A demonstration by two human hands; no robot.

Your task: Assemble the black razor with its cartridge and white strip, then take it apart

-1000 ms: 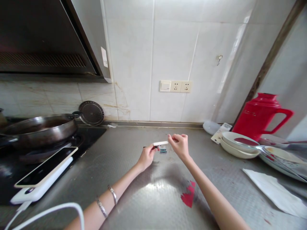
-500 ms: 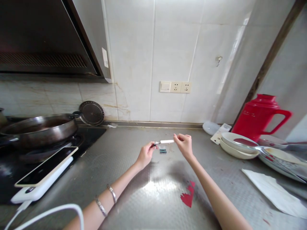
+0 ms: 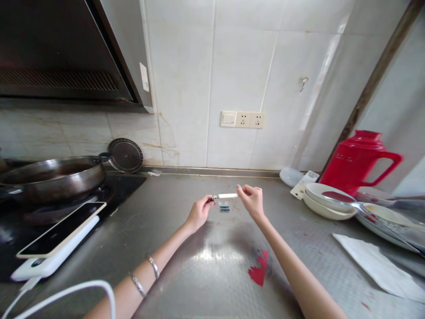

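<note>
Over the middle of the counter, my left hand [image 3: 200, 211] pinches the dark and silvery end of a slim white stick [image 3: 227, 196]. The fingers of my right hand [image 3: 251, 199] are closed on its other, white end. The stick lies nearly level between both hands; its exact kind is too small to make out. Just below it on the metal counter [image 3: 199, 288] is a small clear piece with two dark teal bars [image 3: 224, 208]. Nearer to me, between my forearms, lies a torn red scrap [image 3: 258, 271].
A pan [image 3: 53, 177] stands on the stove at left, with a phone [image 3: 63, 230] on a white power bank [image 3: 56, 257] and a cable [image 3: 76, 285] in front. At right are a red thermos [image 3: 357, 161], stacked bowls [image 3: 328, 206] and a white paper [image 3: 378, 266].
The view has shifted slightly. Both hands keep their hold on the white stick, with hardly any visible movement between them.
</note>
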